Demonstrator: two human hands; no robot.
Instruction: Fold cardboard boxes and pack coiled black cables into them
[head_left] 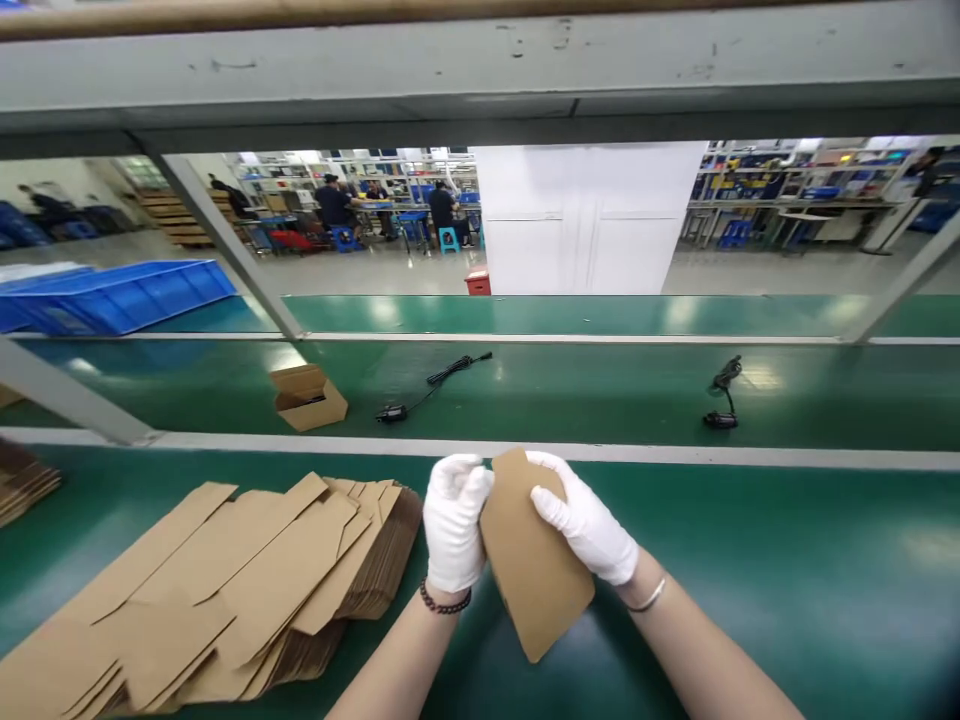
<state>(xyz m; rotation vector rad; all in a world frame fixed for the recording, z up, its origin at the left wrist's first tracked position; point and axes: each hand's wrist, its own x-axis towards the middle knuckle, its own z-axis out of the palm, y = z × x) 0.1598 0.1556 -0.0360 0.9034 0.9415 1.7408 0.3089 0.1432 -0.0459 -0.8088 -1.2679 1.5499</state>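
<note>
In front of me, above the green bench, I hold a flattened cardboard box (534, 560) tilted, its narrow end toward the far side. My right hand (589, 520), in a white glove, grips its upper right part with the thumb on the near face. Along the box's upper left edge, my left hand (456, 522), also gloved, is closed with the fingers curled; its fingertips are partly hidden. Left of my hands lies a fanned pile of flat cardboard boxes (277, 560).
Beyond the pale rail, a green conveyor belt (585, 390) carries an open cardboard box (309, 397) and two black adapters with coiled cables, one left (391, 412) and one right (720, 420). Blue crates (142, 295) stand far left. A shelf beam (480, 75) crosses overhead; people sit in the background.
</note>
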